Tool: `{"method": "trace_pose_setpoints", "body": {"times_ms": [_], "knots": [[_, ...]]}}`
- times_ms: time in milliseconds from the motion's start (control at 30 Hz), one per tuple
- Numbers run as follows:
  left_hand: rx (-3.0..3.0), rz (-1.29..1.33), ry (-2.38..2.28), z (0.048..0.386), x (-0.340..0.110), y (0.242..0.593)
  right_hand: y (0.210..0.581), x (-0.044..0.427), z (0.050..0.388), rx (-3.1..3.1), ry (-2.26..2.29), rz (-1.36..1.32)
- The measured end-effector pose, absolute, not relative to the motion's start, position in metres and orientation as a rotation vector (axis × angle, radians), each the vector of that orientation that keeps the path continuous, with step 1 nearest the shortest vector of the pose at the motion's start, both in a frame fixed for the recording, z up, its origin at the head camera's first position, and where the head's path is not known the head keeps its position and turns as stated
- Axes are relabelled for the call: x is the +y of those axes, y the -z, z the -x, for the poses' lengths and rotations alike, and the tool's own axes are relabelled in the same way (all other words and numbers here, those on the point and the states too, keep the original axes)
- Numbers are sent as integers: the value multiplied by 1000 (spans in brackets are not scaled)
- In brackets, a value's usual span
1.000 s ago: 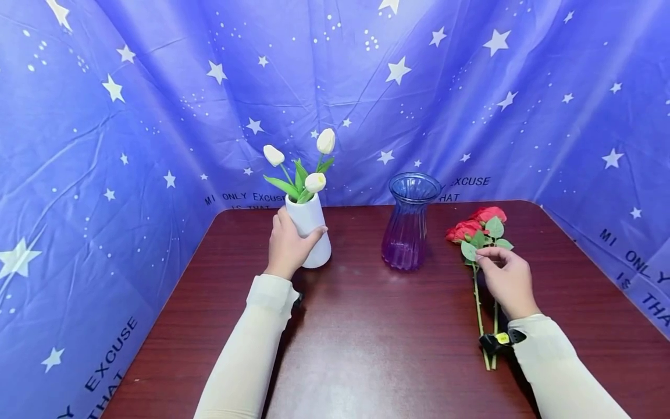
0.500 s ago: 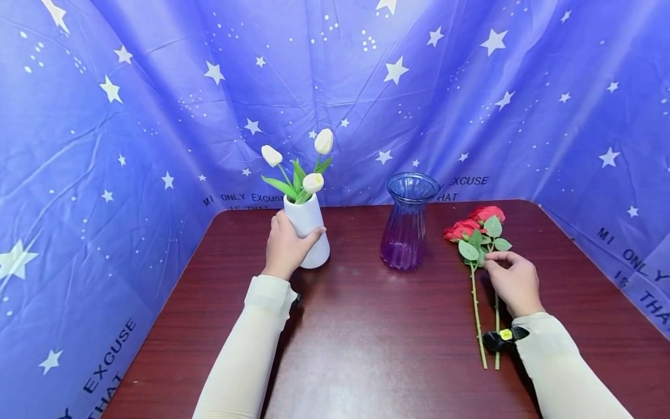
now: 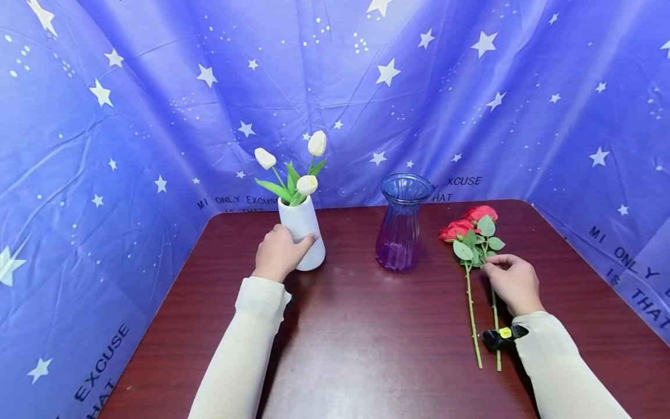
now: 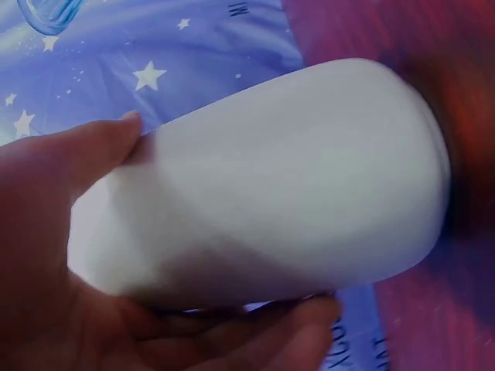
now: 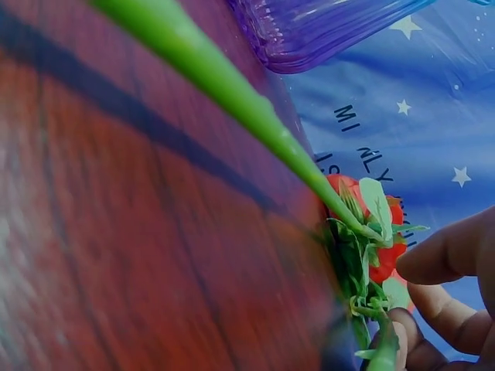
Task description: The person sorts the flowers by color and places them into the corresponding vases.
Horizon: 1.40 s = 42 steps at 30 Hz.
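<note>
A blue, star-printed curtain (image 3: 335, 70) enclosed a red-brown tabletop (image 3: 361, 326). On the right lay two red roses (image 3: 460, 230), blooms at the far end, stems (image 3: 471, 308) extending near. Left of the blooms stood a ribbed glass vase (image 3: 399, 235), blue above and purple below; a smaller white vase (image 3: 302, 224) was upright farther left. The left hand (image 3: 280, 254) gripped the white vase, thumb and fingers on opposite sides. The right hand (image 3: 514, 282) reached the right-hand rose beneath its leaves; whether it pinched the stem could not be told. Three white tulips (image 3: 307, 185) rose from the white vase's mouth.
</note>
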<state>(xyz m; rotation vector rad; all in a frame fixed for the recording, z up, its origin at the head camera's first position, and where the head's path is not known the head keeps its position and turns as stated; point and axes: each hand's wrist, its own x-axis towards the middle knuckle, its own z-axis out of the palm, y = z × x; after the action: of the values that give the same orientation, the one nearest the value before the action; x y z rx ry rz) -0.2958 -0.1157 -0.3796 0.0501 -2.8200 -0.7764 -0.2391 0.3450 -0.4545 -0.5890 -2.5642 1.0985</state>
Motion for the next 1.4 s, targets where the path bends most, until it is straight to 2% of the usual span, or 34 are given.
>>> {"method": "trace_pose_setpoints", "body": {"times_ms": [300,467,700,1000,1400], "knots": [[-2968,-77,337,276,-100,364,453,348,237,-2625,-1077,554],[-2921,80,322,269,-77,357,451,350,236,-2649,-1066,544],[-2739,392,563,278,-35,357,447,352,234,-2688,-1078,531],[-2593,482,852,290,3,362,447,351,234,-2723,-1153,501],[-2414,645,979,300,31,346,446,357,232,-2751,-1186,426]]}}
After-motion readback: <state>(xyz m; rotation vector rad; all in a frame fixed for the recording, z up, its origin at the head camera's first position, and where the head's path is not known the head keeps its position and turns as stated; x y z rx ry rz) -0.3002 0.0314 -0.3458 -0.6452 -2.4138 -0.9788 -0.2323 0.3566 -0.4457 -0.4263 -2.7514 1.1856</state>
